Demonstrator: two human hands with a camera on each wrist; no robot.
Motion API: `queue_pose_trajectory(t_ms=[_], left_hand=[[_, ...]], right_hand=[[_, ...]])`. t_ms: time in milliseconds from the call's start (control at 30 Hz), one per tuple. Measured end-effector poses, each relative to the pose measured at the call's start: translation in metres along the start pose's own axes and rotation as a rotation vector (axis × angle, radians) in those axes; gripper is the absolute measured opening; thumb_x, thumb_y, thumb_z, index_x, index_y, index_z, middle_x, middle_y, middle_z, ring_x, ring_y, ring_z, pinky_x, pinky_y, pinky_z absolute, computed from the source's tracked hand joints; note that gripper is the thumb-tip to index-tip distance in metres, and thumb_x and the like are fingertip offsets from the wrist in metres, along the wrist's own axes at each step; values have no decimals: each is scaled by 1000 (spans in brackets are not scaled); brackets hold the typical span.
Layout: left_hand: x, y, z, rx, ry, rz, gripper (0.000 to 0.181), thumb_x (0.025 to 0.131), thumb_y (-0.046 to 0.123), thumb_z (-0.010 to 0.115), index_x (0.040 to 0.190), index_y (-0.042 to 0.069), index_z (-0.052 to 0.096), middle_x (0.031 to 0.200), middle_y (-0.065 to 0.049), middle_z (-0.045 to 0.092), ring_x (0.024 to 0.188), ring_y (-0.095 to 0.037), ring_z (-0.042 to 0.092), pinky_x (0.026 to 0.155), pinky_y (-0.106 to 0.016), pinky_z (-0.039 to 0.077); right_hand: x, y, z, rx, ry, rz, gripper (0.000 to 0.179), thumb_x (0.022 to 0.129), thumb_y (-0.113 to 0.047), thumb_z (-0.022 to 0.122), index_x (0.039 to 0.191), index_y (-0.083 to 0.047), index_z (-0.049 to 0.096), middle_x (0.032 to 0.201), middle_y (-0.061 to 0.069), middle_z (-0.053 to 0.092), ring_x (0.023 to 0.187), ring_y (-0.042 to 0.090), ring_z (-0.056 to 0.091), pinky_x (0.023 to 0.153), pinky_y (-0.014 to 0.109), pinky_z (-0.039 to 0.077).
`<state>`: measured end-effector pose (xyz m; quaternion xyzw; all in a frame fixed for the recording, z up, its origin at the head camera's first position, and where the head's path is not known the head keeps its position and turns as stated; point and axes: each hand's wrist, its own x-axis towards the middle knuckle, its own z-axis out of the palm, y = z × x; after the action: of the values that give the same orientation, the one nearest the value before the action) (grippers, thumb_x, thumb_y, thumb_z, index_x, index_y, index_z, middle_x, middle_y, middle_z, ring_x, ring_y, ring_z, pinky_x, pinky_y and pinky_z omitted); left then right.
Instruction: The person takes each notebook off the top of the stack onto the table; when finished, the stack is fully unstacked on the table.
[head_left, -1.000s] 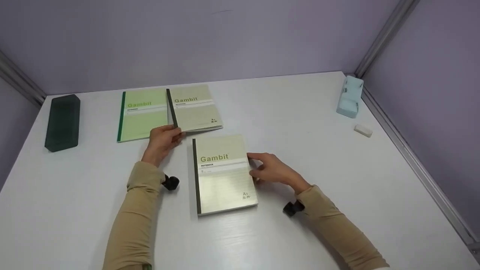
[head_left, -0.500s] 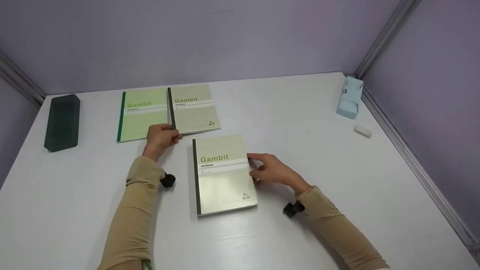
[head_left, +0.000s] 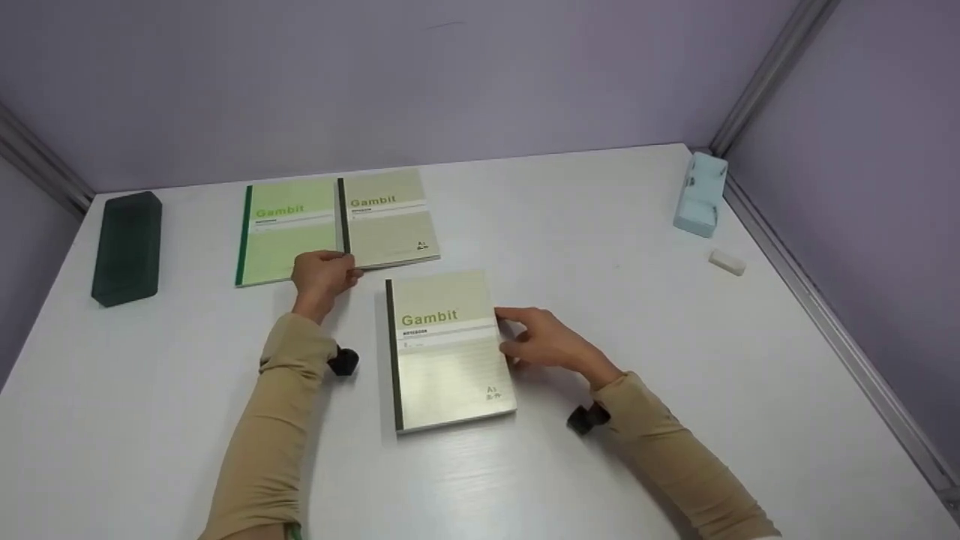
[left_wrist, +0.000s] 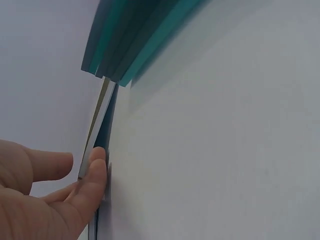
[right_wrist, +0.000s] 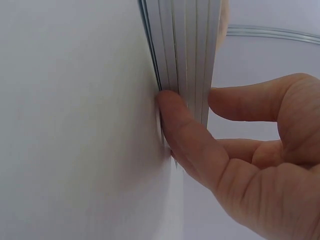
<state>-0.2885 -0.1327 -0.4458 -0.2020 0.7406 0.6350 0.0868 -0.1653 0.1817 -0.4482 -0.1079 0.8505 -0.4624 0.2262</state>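
Observation:
In the head view, a beige Gambit notebook with a dark spine lies at the back, beside a light green notebook. My left hand holds its lower left corner. The left wrist view shows fingers under the notebook's edge and the thumb at the cover side. Nearer to me lies a stack of notebooks, a beige one on top. My right hand grips the stack's right edge, thumb above and fingers below. In the right wrist view, several layered page edges show between thumb and fingers.
A dark green pencil case stands at the far left of the white table. At the right edge lie a light blue box-like case and a white eraser. Pale walls border the table at the back and sides.
The back beige notebook has shifted slightly left, straightened beside the green one, and its lower edge has settled. My left hand moved slightly left with it. My right hand and the stack stayed still.

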Motion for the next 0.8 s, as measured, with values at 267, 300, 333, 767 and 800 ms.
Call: queue_pose_trajectory(t_ms=[267, 300, 333, 767, 800], left_hand=[[-13, 7, -3, -7, 16, -31, 39, 92, 11, 56, 129, -3, 55, 116, -16, 61, 96, -19, 64, 86, -27, 51], [-15, 8, -4, -6, 11, -32, 39, 92, 12, 57, 129, -2, 54, 118, -16, 60, 98, -19, 64, 86, -27, 51], [-18, 9, -6, -4, 4, -30, 40, 93, 13, 57, 130, -1, 54, 120, -17, 59, 100, -20, 64, 86, -27, 51], [-104, -34, -26, 225, -238, 102, 50, 96, 26, 58, 136, -1, 47, 128, -19, 55, 108, -28, 60, 87, -36, 52], [-110, -40, -26, 239, -258, 110, 52, 95, 26, 59, 137, -1, 46, 129, -19, 55, 109, -28, 60, 87, -37, 51]], right_hand=[[2, -2, 1, 3, -12, -7, 62, 89, -6, 57, 147, -5, 35, 144, 14, 44, 77, 21, 67, 63, 35, 55], [3, -2, 1, 3, -11, -7, 62, 89, -5, 57, 147, -5, 35, 144, 14, 43, 77, 21, 67, 63, 34, 55], [4, -2, 1, 3, -11, -6, 62, 89, -5, 57, 147, -5, 36, 145, 14, 43, 76, 20, 67, 62, 34, 55], [11, -2, 4, -3, -33, -53, 62, 89, -4, 56, 147, -1, 34, 149, 18, 36, 76, 22, 68, 64, 34, 55], [11, -2, 4, -1, -30, -50, 62, 89, -4, 56, 147, -1, 34, 149, 19, 36, 77, 22, 68, 64, 34, 55]])
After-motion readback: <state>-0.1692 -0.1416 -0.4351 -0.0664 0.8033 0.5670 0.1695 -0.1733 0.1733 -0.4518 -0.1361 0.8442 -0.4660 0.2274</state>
